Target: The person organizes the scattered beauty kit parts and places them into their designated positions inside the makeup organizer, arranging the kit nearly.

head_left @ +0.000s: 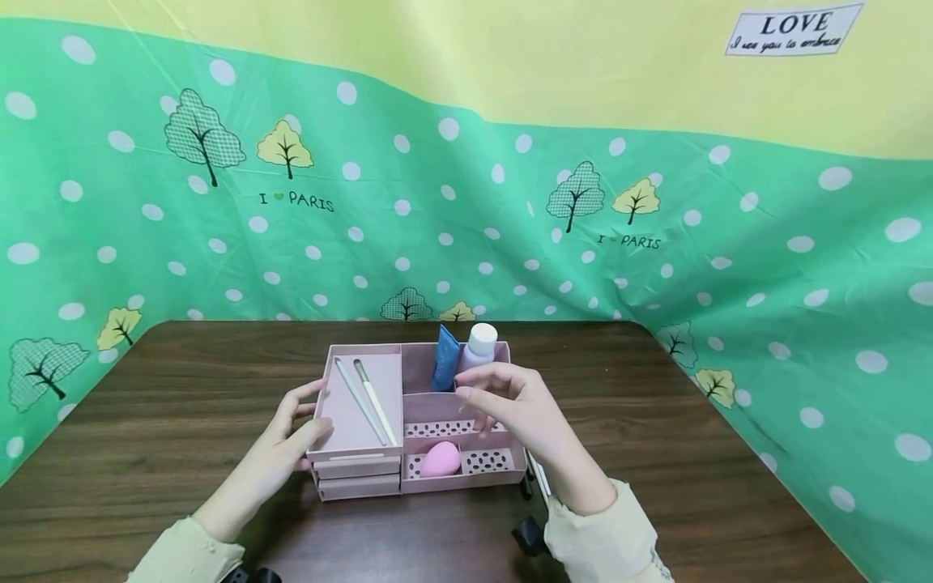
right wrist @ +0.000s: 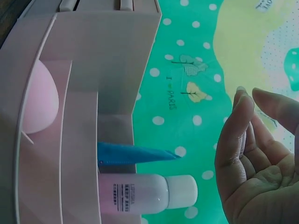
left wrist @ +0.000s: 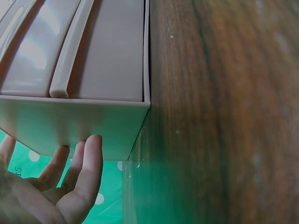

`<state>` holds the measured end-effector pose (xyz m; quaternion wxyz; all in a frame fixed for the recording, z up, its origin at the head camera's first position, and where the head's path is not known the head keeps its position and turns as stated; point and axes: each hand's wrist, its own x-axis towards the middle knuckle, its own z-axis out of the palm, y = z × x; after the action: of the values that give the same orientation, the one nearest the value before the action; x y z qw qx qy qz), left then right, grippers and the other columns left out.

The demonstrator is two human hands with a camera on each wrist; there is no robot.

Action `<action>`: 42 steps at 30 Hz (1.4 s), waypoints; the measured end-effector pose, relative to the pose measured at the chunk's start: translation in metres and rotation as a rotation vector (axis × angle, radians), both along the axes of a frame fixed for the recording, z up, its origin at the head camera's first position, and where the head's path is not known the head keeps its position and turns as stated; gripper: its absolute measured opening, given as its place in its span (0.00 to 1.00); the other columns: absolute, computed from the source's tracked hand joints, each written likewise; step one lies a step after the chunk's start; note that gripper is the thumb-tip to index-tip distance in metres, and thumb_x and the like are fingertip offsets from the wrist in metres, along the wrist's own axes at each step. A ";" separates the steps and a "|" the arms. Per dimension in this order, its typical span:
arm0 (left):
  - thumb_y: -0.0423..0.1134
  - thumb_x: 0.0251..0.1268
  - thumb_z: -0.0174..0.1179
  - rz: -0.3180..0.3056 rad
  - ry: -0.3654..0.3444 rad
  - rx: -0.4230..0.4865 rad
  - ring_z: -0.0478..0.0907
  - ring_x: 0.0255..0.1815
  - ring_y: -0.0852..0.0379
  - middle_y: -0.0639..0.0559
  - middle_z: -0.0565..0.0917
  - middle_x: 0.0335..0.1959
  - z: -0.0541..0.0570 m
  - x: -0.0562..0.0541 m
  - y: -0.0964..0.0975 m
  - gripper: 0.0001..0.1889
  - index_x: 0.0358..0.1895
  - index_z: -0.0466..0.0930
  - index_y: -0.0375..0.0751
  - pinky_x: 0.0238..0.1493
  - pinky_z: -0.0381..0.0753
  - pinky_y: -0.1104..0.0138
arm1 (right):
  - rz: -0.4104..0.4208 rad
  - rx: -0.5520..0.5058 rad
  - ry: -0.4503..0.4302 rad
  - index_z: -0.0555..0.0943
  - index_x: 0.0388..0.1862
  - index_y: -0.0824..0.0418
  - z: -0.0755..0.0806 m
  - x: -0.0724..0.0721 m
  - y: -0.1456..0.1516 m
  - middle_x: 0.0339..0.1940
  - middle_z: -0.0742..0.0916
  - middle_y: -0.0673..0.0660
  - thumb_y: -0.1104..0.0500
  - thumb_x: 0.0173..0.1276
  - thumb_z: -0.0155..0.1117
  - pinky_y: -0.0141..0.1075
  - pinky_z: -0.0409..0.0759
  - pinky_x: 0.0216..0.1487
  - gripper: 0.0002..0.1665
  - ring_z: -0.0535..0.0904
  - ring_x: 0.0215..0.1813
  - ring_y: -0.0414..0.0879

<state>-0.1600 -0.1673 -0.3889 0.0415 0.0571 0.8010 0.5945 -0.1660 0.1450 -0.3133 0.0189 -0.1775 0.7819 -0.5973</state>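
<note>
Loosely, the right hand [head_left: 519,409] curls above the organizer [head_left: 466,484].

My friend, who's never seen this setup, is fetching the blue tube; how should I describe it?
On the dark wooden table sits a pink organizer. In its back compartment, right of the tray holding two slim sticks, the blue tube stands beside a white-capped bottle. It's the only blue item in there, flattened at its top instead of capped.
</note>
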 end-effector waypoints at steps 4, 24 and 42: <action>0.43 0.75 0.50 -0.002 -0.001 0.009 0.78 0.46 0.53 0.34 0.60 0.67 -0.001 0.000 0.000 0.30 0.76 0.51 0.55 0.37 0.82 0.62 | -0.019 0.031 0.003 0.82 0.50 0.70 0.002 -0.001 0.005 0.29 0.87 0.59 0.61 0.67 0.67 0.39 0.84 0.30 0.16 0.79 0.23 0.43; 0.42 0.75 0.50 -0.002 -0.011 0.009 0.77 0.46 0.53 0.35 0.59 0.68 0.002 -0.002 -0.003 0.31 0.77 0.49 0.55 0.39 0.82 0.61 | -0.079 0.048 0.031 0.79 0.53 0.72 0.013 -0.012 0.045 0.28 0.86 0.52 0.63 0.68 0.64 0.40 0.85 0.30 0.18 0.80 0.24 0.43; 0.42 0.75 0.50 -0.012 0.004 0.008 0.77 0.45 0.55 0.34 0.61 0.67 0.002 -0.002 -0.002 0.31 0.77 0.50 0.54 0.38 0.82 0.62 | -0.120 -0.010 -0.019 0.75 0.57 0.77 -0.001 -0.026 0.057 0.32 0.88 0.56 0.64 0.70 0.62 0.36 0.84 0.30 0.21 0.81 0.24 0.42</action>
<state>-0.1619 -0.1694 -0.3870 0.0433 0.0630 0.7982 0.5975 -0.1921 0.2023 -0.3146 -0.0103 -0.1247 0.7879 -0.6030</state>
